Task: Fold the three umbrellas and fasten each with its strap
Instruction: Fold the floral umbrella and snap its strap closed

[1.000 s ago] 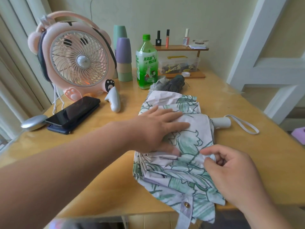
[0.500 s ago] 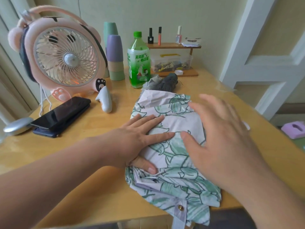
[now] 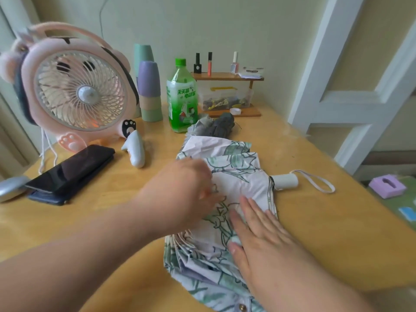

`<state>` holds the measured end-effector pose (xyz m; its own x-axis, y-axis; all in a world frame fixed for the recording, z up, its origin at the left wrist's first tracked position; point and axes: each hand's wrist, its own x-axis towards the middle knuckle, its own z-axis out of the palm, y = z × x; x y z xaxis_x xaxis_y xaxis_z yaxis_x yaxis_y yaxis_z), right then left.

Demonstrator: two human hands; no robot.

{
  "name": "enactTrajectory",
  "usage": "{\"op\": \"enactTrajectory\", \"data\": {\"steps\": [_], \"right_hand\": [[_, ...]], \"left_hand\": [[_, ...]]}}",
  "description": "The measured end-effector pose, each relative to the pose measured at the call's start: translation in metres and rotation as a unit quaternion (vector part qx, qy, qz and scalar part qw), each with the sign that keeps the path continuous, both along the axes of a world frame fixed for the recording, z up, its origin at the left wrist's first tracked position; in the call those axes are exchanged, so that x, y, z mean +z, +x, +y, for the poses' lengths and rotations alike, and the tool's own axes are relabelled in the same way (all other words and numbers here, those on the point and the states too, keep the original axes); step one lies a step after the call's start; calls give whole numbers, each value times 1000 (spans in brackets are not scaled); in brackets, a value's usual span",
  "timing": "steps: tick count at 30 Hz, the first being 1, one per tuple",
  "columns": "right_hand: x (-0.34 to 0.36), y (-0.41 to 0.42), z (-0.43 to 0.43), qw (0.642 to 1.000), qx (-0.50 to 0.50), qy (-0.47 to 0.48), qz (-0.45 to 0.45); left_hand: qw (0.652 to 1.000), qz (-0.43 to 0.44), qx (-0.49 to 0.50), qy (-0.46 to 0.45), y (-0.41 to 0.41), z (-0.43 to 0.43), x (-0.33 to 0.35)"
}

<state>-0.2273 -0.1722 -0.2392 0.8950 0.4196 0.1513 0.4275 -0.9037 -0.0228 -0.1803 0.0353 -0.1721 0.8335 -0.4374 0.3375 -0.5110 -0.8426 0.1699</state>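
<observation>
A white umbrella with a green leaf print lies collapsed across the wooden table, its white handle and wrist loop pointing right. My left hand is blurred over the canopy's left side, fingers curled at the fabric; whether it grips the cloth is unclear. My right hand lies flat with straight fingers pressing the folds down. The umbrella's strap with a brass snap hangs at the near edge. A folded grey umbrella lies behind.
A pink desk fan stands at the back left, with stacked cups, a green bottle and a small wooden shelf behind. Two phones and a white gadget lie left. A white door frame stands to the right.
My right hand dropped from above the canopy's middle to press flat on its nearer right part, uncovering the handle. My left hand shifted slightly and its fingers curled at the fabric.
</observation>
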Motion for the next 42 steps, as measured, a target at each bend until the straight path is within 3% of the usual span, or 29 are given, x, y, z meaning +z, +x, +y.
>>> {"op": "enactTrajectory", "data": {"steps": [2,4,8,10,13,15,19,21,24,30,33,37,42], "right_hand": [[0,-5,-1,1000,5,-4,-23],[3,-11,-6,1000,13,-6,-13],[67,-12,-25,983,74,-42,163],[110,-2,-40,975,6,68,213],[125,57,-48,951,-72,297,43],[112,115,-36,923,-124,362,23],[90,198,-11,932,-125,291,180],[92,214,-1,945,-82,237,208],[114,215,8,976,-29,167,140],[138,163,0,973,34,226,-2],[120,138,-14,952,31,296,-77],[115,136,-24,907,-77,396,-119],[96,142,-21,828,-176,528,74]], "left_hand": [[996,-64,20,-60,8,-30,-1],[995,-85,-4,-55,12,-50,-19],[987,-151,-22,42,5,-46,-65],[986,-161,-23,42,0,-45,-69],[988,-147,0,46,0,-47,-71],[989,-130,0,75,2,-47,-73],[988,-127,-16,87,4,-45,-75],[989,-128,-18,78,5,-45,-77],[992,-115,-35,43,5,-42,-77],[991,-91,-92,-21,2,-38,-67],[988,-94,-122,-12,2,-38,-65],[987,-78,-142,0,2,-40,-67],[987,-72,-145,9,0,-40,-66]]}}
